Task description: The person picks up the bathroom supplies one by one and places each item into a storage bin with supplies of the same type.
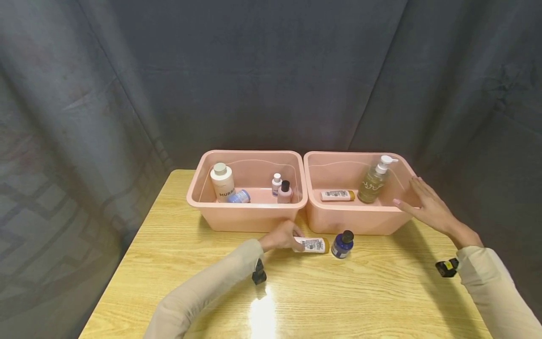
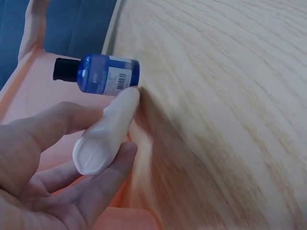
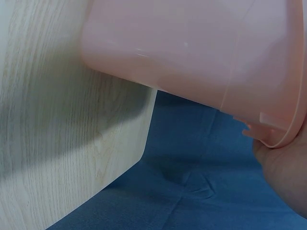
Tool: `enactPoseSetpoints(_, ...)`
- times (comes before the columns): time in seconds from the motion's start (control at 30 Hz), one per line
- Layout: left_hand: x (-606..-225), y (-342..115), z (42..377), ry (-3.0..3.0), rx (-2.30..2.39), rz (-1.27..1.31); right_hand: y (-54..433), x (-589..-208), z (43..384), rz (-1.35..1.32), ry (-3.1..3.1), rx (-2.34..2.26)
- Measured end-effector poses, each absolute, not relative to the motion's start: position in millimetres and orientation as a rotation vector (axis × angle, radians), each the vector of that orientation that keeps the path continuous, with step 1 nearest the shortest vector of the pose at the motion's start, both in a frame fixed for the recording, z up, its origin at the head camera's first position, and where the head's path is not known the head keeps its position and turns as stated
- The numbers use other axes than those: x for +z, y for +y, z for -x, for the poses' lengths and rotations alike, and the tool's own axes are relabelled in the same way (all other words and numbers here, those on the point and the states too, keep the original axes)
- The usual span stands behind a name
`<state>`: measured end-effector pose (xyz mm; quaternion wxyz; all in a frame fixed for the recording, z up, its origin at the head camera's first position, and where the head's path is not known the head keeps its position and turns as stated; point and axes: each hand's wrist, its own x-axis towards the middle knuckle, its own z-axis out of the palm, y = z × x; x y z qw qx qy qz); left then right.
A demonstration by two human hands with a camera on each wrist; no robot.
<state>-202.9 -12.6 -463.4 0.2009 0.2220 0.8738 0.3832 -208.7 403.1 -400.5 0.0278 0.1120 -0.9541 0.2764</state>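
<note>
My left hand [image 1: 284, 236] grips a white tube with a gold cap [image 1: 314, 245] on the table, just before the bins. In the left wrist view, thumb and fingers close around the tube [image 2: 108, 129], whose flat end faces the camera. Right of the cap stands a blue bottle with a black cap [image 1: 342, 245]. My right hand [image 1: 436, 212] rests at the right rim of the right pink bin [image 1: 351, 221], fingers fairly straight and thumb over the front corner. Inside that bin are another white tube [image 1: 336, 195] and a green pump bottle [image 1: 372, 183].
Beside it stands the left pink bin [image 1: 250, 219], holding a large white bottle [image 1: 222, 181], a small blue container [image 1: 239, 196], a small white bottle [image 1: 276, 184] and a pink bottle with a black cap [image 1: 284, 193]. Dark curtains [image 1: 254, 75] hang behind the wooden table [image 1: 338, 301].
</note>
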Motion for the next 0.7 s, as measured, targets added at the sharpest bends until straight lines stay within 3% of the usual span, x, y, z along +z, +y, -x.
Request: enactPoseSetpoints(0.7,-442.9,-10.9,208.0,2.498,1.067,-0.698,403.4,-400.9,207.9,-0.351,-2.934,0.852)
